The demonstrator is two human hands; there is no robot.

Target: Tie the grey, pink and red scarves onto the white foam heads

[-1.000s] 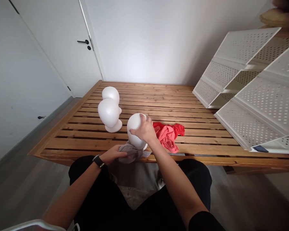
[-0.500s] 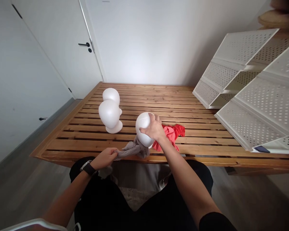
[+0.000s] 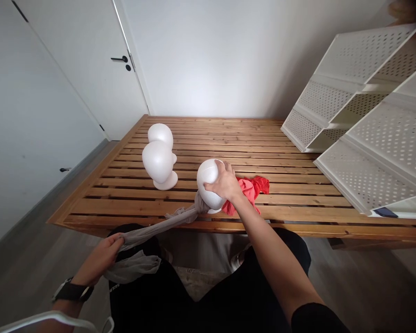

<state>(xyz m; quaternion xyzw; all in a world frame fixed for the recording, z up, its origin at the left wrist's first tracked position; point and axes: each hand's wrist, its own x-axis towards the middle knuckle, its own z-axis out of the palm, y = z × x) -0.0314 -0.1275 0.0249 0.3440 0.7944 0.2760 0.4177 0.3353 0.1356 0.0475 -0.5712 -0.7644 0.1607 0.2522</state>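
One gray cloth (image 3: 159, 226) stretches tight from a white head form (image 3: 206, 175)

A person's two bare hands work at the near edge of a slatted wooden surface (image 3: 118, 206). The right hand (image 3: 223, 182) clasps the crown and right side of the head form, fingers spread across its curve. Out at 8 o'clock from the form, the left hand (image 3: 104, 254), above a wristwatch (image 3: 72, 291), is closed on the gray cloth, which runs in a narrow band to the form's lower left; a loose tail hangs beneath the fist. Whether the cloth circles the neck is hidden.

The cloth looks thin, soft and light, likely to bunch or slip when pulled; a bunched grip well along its length, like the one pictured, suits it best. The head form, smooth and probably light and hollow or foam, could tip or skid under a sideways tug, so a broad palm over the crown seems the sound hold.

At 9 to 10 o'clock stands a second head form (image 3: 157, 162), with a third head form (image 3: 160, 133) just behind it. Coral cloth (image 3: 248, 188) and bright red cloth (image 3: 262, 184) lie crumpled at 3 to 4 o'clock, while white perforated bins (image 3: 333, 99) rise at 2 o'clock.
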